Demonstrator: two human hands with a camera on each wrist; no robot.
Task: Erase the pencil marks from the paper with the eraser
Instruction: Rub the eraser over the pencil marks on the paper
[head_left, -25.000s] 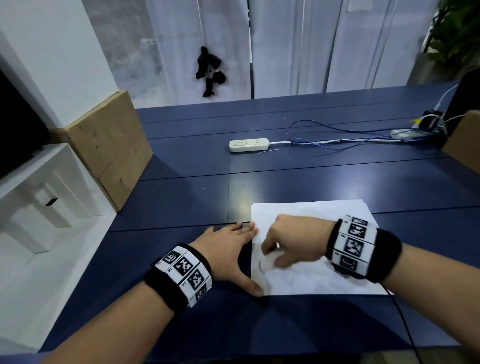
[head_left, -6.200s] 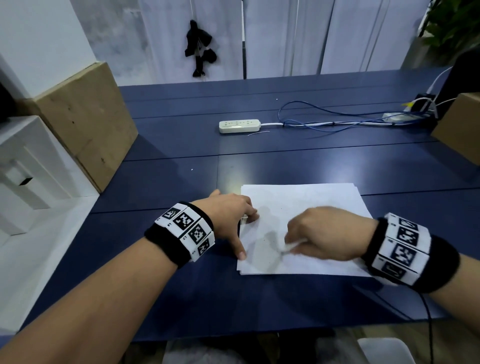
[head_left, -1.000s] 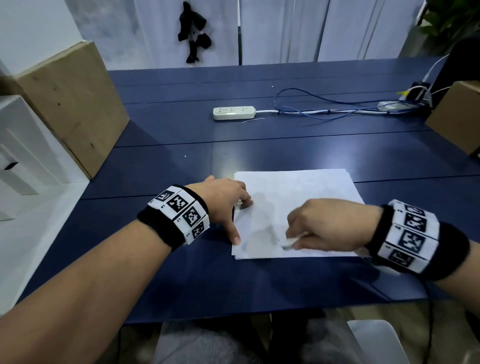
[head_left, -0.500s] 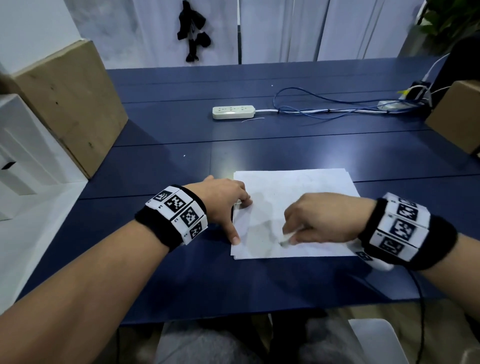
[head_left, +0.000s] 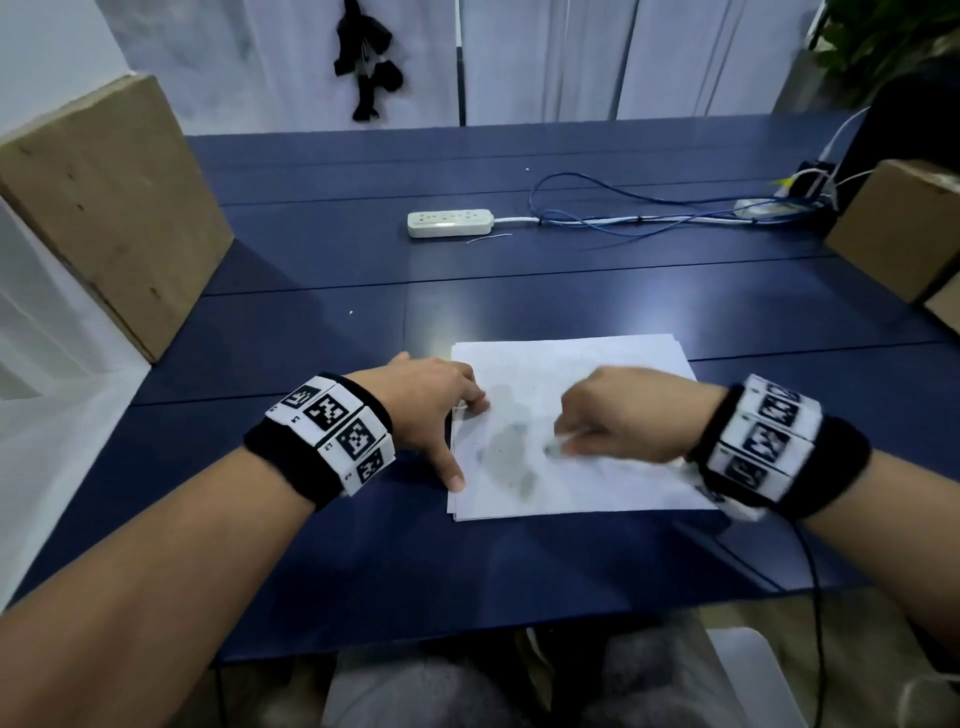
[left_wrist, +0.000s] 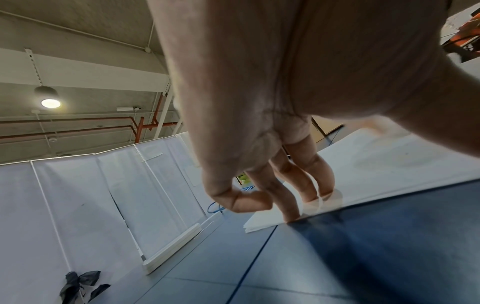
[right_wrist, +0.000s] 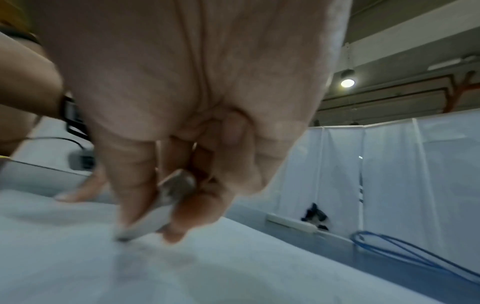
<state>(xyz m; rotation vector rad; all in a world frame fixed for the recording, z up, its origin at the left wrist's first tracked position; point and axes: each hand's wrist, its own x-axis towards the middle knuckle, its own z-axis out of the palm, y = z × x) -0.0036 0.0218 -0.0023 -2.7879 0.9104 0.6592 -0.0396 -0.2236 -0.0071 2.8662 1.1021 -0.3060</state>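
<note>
Nearest the body, both forearms reached forward over the blue table (head_left: 519, 561), each wrist in a black band with printed markers.

Right hand (head_left: 628, 421): fingers curled tight around a white eraser (right_wrist: 148, 221), pinched between thumb and fingertips. The eraser's long axis slanted down and toward the left hand, its worn tip touching the paper (head_left: 597, 483). Hand blurred in the head view, which I judged to mean a rubbing stroke under way.

Left hand (head_left: 431, 400): relaxed and spread, holding nothing. Its fingertips (left_wrist: 293, 216) pressed the left edge of the sheet, thumb lying along that edge toward the body. It looked to be pinning the paper against the stroke.

Between the two hands lay a grey smudged patch (head_left: 506, 457), just left of the eraser tip. The right hand was the nearer to it, almost touching; the left stood just beside it on the other side. The remaining grey lay leftward of the eraser, so I judged the next strokes had to travel toward the left hand. The paper looked like a thin stack, so buckling was a risk if the hold slipped.

Beyond the hands: a white power strip (head_left: 449, 222) with blue cable (head_left: 623, 200) running right, well apart from the sheet. Wooden box (head_left: 104, 208) far left.
</note>
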